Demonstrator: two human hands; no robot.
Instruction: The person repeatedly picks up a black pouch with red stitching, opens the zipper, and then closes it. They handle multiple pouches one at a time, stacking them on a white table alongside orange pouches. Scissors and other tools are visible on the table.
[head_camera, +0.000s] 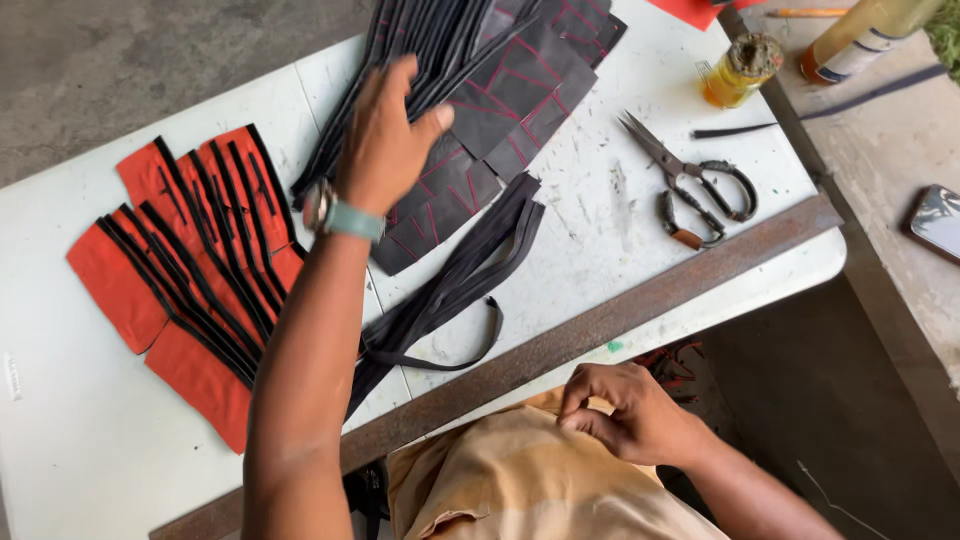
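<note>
Left hand (385, 140) is out over the white surface (610, 215), palm down, fingers spread wide, resting flat on the stack of black strips (420, 75) and dark panels (500, 110). Grip is open, nothing pinched; can't see under the palm, so contact at the fingertips is unclear. Watch with pale green band (340, 215) on that wrist.

Right hand (630, 415) is down at the lap, fingers curled loosely against tan cloth (510, 480). Can't tell if it pinches the cloth or just rests on it; the fingertips are tucked under.

Black strips: long axis runs from lower left to upper right, the far ends cut off by the top edge of frame. Dark panels with red stitch lines sit right of them, overlapping, same diagonal; the top is also cropped.

A second bundle of black straps (460, 280) lies just below the panels, same diagonal, one loose end curling toward the near edge. The lower part is hidden behind the left forearm.

Orange pieces with black strips (190, 270) fan out at left, partly covered by the arm.

Scissors (690, 185) sit at right, blades pointing up-left, well apart from both hands. A rusty metal bar (600, 325) lies along the near edge of the surface. A small bottle of yellow liquid (735, 70) stands at top right. A phone (938, 222) is cut off at the right edge.
</note>
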